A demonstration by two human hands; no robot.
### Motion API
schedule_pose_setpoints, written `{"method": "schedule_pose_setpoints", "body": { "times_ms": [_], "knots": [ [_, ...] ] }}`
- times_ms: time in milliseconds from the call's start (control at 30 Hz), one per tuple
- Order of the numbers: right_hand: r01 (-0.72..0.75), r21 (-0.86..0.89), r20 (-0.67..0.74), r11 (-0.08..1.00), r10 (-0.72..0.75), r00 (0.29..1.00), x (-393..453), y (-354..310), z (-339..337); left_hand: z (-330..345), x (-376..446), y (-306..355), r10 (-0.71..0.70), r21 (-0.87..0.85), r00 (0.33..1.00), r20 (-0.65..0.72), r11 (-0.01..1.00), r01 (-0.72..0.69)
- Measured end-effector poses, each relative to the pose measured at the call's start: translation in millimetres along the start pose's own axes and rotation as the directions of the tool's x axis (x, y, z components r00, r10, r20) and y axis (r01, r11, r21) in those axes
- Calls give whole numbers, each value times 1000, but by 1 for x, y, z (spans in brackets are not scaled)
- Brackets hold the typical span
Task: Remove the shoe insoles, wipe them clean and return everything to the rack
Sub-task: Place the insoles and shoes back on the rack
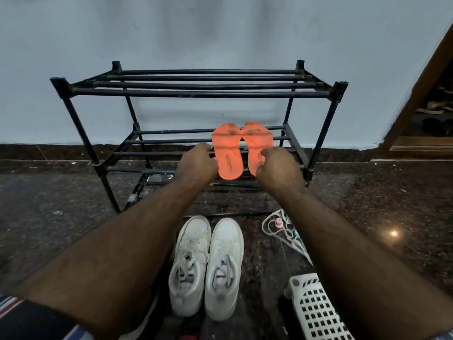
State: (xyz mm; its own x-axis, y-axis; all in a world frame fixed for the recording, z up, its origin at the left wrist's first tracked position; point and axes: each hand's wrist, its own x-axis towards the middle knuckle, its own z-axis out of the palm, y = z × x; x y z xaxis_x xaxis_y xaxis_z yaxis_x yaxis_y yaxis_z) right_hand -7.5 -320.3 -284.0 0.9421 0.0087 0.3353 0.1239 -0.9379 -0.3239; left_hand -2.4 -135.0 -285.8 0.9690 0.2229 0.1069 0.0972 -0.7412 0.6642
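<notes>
Both hands reach to the lower shelf of the black rack [201,93]. Left hand [197,164] has its fingers curled at the left edge of the left insole [226,153]; fingertips are hidden, so actual grip cannot be told. Right hand [278,168] pinches the near part of the right insole [257,143], covering its heel. Both orange insoles lie side by side across the shelf bars, long axes running near to far, toes far. White shoes [207,263] stand on the floor, toes toward the rack. White basket [316,307] at near right is cut off.
</notes>
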Motion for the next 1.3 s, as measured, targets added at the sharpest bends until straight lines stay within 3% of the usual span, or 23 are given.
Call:
{"method": "schedule_pose_setpoints", "body": {
  "times_ms": [167, 233, 333, 467, 567, 633, 733, 867, 967, 1033, 1133, 1200, 1300],
  "knots": [
    [49, 72, 14, 996, -50, 999, -65, -42, -3, -18, -77, -19, 14, 77, 997, 78, 997, -20],
    [-8, 129, 75, 992, -1, 997, -105, -58, -8, -26, -117, -36, -32, 56, 986, 162, 998, 23],
    [-184, 202, 272, 962, 125, 954, -176, -69, 1, -37, -182, -69, -70, 189, 951, 300, 982, 12],
    [-300, 38, 548, 953, 231, 804, -276, -68, 9, -48, -262, -127, -230, 447, 858, 460, 895, 0],
    [-369, -34, 720, 929, 279, 635, -340, -68, 16, -50, -307, -167, -411, 655, 780, 472, 755, 1],
    [-423, -52, 760, 905, 310, 571, -368, -72, 27, -45, -325, -189, -494, 712, 719, 489, 702, -2],
    [-436, -51, 738, 899, 328, 590, -391, -82, 42, -44, -336, -197, -606, 701, 667, 434, 692, 172],
    [-455, -74, 695, 887, 373, 614, -411, -94, 66, -34, -345, -206, -563, 650, 676, 475, 742, 161],
    [-507, -80, 647, 858, 431, 629, -417, -99, 78, -36, -347, -201, -575, 510, 621, 533, 804, 306],
    [-562, -38, 632, 826, 455, 627, -417, -104, 73, -37, -348, -201, -649, 388, 538, 538, 757, 526],
    [-679, 111, 624, 726, 481, 616, -411, -102, 66, -41, -351, -205, -639, 302, 380, 669, 701, 646],
    [-729, 250, 631, 637, 465, 622, -408, -101, 61, -47, -355, -199, -575, 158, 404, 711, 691, 706],
    [-757, 430, 616, 491, 453, 644, -402, -104, 39, -70, -364, -171, -503, -24, 526, 685, 707, 707]
  ]
}}
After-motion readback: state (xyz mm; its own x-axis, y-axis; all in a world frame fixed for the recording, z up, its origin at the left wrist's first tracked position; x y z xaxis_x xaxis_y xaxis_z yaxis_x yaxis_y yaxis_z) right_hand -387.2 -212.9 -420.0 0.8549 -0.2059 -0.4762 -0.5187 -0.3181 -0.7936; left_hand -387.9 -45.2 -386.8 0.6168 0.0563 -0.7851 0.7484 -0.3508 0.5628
